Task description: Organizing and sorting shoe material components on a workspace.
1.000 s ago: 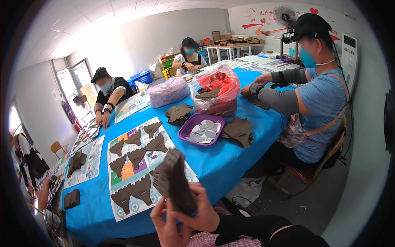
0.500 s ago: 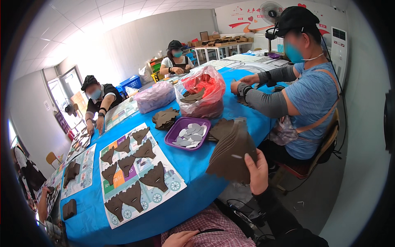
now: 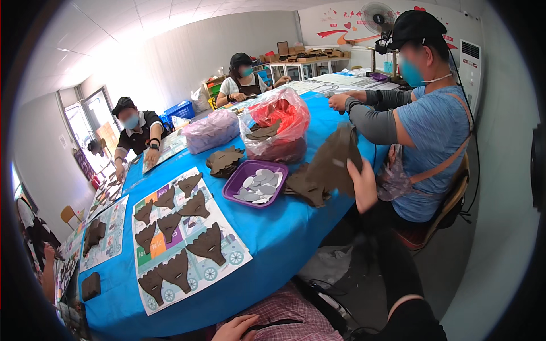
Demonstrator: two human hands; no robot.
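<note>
My right hand (image 3: 362, 184) grips dark brown scalloped cut pieces (image 3: 335, 156) by their near edge, fingers closed and thumb on top. How many are in the hand cannot be told. Just left of them, a pile of similar brown pieces (image 3: 304, 187) lies on the blue-covered table (image 3: 273, 250). Beside that pile stands a purple tray (image 3: 226, 190) of white and grey oval pieces (image 3: 261, 184). My left hand (image 3: 236, 329) rests on my lap at the lower edge, fingers stretched out and holding nothing.
Brown pieces (image 3: 207, 244) lie in rows on a printed sheet (image 3: 236, 273). Another brown stack (image 3: 224, 162) sits behind the tray, near a clear bag with red lining (image 3: 278, 125) and a lilac bundle (image 3: 210, 131). A co-worker in blue (image 3: 432, 153) sits close on the right; others work across the table.
My right hand has moved up and away from me, carrying brown pieces toward the far right of the table. My left hand has shifted slightly left on my lap.
</note>
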